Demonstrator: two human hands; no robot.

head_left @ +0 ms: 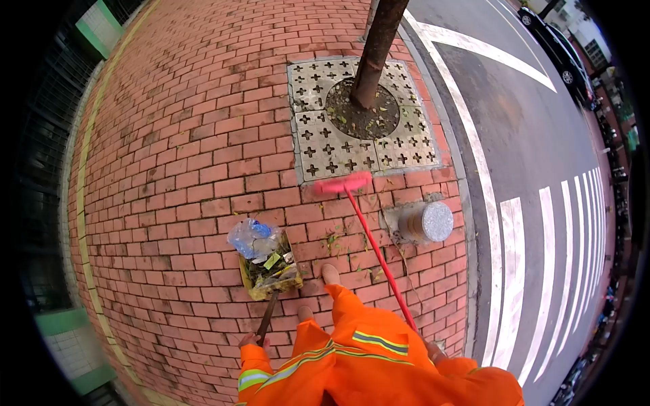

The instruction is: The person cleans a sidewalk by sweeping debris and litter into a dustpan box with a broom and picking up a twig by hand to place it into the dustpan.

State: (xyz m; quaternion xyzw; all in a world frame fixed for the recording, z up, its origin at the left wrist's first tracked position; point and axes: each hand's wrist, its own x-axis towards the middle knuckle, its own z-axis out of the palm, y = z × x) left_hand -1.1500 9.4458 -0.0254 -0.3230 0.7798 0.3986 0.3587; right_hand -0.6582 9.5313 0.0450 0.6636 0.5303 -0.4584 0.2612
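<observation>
My left hand (254, 341) is wrapped round the dark handle (269, 318) of a yellow dustpan (256, 293). Leaves, scraps and a clear and blue plastic bag (254, 238) fill the pan, which rests on the red bricks. Low at the right, my right hand (435, 352) is partly hidden by the orange clothing, at the lower end of a red broom's pole (381, 260). The broom's pink-red head (343, 183) lies at the front edge of the tree grate. Small leaves are scattered on the bricks between broom and pan.
A tree trunk (376, 57) rises from soil inside a pale grate (332, 145). A round stone bollard (437, 221) stands right of the broom. Beyond the kerb (470, 271) lies a road with white stripes and a black car (556, 51). A dark fence runs along the left.
</observation>
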